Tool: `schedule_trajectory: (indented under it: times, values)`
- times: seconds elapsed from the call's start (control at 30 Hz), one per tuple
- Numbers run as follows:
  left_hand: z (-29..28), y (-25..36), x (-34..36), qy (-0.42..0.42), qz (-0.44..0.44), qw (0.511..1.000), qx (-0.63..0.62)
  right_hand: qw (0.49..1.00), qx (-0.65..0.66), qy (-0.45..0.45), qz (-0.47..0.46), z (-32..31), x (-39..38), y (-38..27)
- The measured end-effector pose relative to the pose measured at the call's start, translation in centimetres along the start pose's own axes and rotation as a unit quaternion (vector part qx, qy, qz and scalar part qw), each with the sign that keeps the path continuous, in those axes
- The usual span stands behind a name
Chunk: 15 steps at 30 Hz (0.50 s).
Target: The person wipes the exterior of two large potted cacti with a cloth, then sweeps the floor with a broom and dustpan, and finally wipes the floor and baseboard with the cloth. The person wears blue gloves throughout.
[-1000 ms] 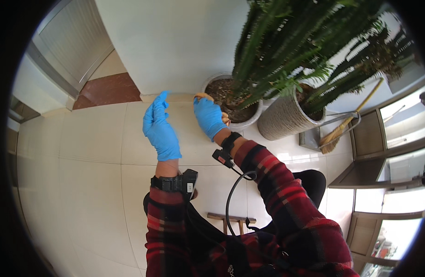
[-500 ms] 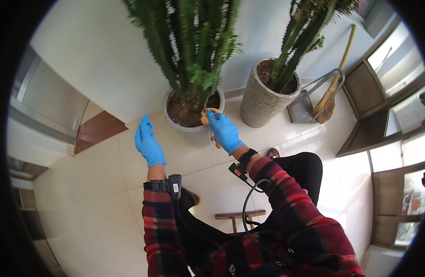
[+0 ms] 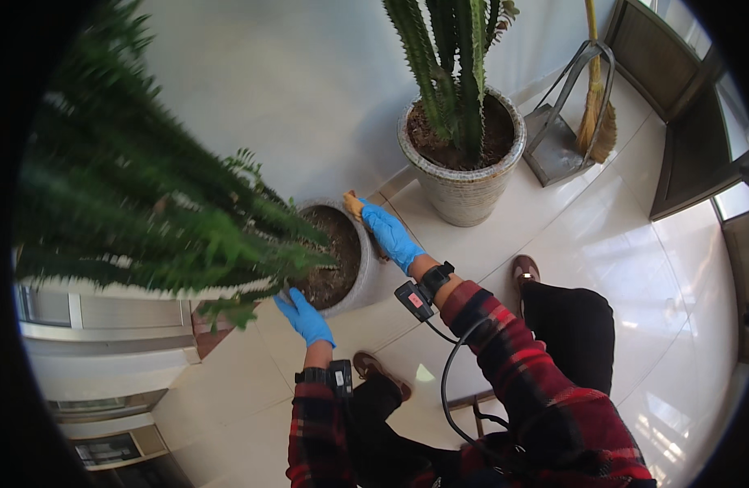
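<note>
A tall green cactus-like plant [image 3: 163, 215] grows from soil in a grey round pot [image 3: 364, 259] and spreads across the left side. My right hand [image 3: 393, 237], in a blue glove, lies along the pot's right outer side. It holds a tan cloth [image 3: 354, 205], which shows beyond the fingertips at the rim; part of the cloth is hidden under the hand. My left hand [image 3: 309, 320], also gloved in blue, is at the pot's near-left rim by the plant's lower stems. Its fingers are stretched out and nothing shows in them.
To the right of the pot stands a second ribbed pot [image 3: 464, 195] with another cactus [image 3: 460, 81]. Beyond it are a metal dustpan [image 3: 557, 146] and a straw broom [image 3: 598, 126]. A wooden stool [image 3: 476, 411] is near my legs. Dark-framed panels [image 3: 704, 154] line the right.
My view has swung right, so the plants appear further left. My left hand has come from beside the pot to its rim. My right hand with the cloth is now on the pot's right outer side.
</note>
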<state>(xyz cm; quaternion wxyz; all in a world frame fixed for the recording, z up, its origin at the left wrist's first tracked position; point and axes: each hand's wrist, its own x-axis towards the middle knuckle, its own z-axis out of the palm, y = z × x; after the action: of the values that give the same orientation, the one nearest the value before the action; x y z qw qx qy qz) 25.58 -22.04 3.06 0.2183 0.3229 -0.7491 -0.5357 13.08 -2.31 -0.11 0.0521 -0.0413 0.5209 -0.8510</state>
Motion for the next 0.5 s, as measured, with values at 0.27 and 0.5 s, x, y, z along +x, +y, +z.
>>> schedule_trajectory:
  times: [0.27,0.5]
  values:
    - [1.1,1.8,-1.6,0.002,-0.025,0.997,-0.068,0.928,0.021,-0.129,0.350,-3.2,7.0,3.3]
    - [1.7,3.4,-2.9,0.021,-0.079,0.994,-0.073,0.933,-0.043,0.018,0.356,-9.4,0.9,16.0]
